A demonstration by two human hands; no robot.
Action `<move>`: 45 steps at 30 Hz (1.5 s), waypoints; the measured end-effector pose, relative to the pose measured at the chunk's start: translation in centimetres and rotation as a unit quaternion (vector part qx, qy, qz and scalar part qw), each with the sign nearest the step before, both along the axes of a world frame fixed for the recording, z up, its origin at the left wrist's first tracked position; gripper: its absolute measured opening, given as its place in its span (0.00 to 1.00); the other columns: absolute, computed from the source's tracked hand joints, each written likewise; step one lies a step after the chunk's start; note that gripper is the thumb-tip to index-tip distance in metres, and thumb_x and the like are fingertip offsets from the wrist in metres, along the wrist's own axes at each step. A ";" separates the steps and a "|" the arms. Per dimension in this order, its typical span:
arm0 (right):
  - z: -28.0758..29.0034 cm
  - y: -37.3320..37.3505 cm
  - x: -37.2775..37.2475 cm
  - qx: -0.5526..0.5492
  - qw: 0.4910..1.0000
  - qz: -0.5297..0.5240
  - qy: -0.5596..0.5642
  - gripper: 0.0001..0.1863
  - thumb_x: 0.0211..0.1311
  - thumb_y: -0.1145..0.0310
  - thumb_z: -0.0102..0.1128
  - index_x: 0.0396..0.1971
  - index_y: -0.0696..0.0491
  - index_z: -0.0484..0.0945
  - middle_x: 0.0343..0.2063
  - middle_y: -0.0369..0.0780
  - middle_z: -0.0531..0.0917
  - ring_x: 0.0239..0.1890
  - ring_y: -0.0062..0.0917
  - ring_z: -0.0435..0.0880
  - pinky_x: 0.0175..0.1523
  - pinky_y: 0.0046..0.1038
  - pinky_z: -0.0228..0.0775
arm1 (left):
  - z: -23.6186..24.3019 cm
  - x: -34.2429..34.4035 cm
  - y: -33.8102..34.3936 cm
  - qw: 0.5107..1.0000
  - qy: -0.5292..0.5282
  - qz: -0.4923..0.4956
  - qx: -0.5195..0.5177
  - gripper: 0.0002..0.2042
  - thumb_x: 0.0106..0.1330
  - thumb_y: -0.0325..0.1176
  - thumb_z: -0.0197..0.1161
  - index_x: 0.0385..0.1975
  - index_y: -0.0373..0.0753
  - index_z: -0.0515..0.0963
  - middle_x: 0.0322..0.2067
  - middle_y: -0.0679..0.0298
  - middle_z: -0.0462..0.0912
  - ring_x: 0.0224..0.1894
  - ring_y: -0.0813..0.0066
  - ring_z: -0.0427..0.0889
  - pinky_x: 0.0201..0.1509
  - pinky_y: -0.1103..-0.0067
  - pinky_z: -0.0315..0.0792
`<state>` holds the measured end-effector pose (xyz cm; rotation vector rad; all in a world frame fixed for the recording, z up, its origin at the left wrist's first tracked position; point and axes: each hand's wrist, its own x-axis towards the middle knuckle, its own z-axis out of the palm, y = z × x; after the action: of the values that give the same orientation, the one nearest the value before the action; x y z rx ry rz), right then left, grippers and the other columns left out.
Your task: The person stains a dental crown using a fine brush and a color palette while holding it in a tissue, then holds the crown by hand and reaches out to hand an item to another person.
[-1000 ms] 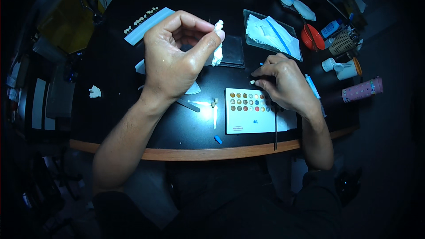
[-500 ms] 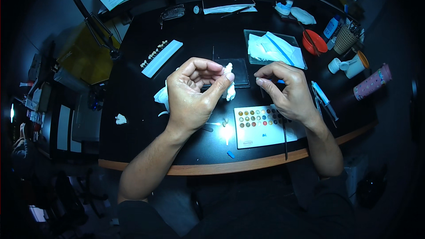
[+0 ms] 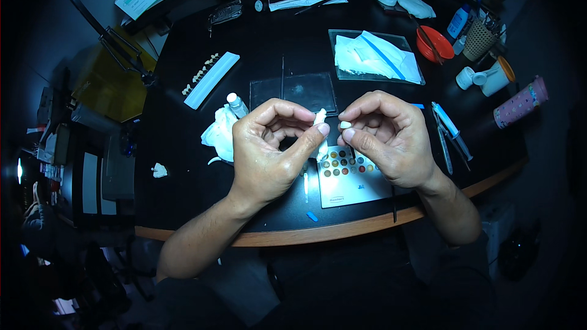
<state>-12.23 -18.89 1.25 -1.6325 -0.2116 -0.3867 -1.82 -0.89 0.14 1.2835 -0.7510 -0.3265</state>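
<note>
We hold both hands raised over the black worktable [image 3: 183,208], close to our eyes for fine work. The left hand [image 3: 269,153] pinches a small white tooth-shaped piece [image 3: 320,117] between thumb and forefinger. The right hand [image 3: 385,137] pinches a smaller white piece [image 3: 345,125] just beside it. The colour palette card [image 3: 351,174] lies directly beneath, within easy reach.

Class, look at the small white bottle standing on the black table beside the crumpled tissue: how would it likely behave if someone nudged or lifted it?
The small white bottle stands upright, narrow and tall for its base, so a sideways nudge would probably tip it. Its round body suggests it would then roll on the smooth black table. It looks like plastic, so likely light and not fragile. The crumpled tissue beside it might stop a roll that way.
</note>
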 end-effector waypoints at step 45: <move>-0.7 1.4 -0.1 0.042 0.996 -0.076 -0.022 0.06 0.59 0.82 0.66 0.36 0.63 0.81 0.33 0.45 0.85 0.37 0.23 0.88 0.42 0.18 0.84 | -0.5 -0.3 0.0 0.999 -0.001 -0.036 -0.026 0.08 0.60 0.17 0.68 0.37 0.28 0.78 0.37 0.54 0.83 0.41 0.74 0.85 0.47 0.81 0.82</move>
<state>-12.35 -17.47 0.52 -1.5626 -0.1034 -0.5403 -2.08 -0.92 -0.34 1.2092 -0.8043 -0.3615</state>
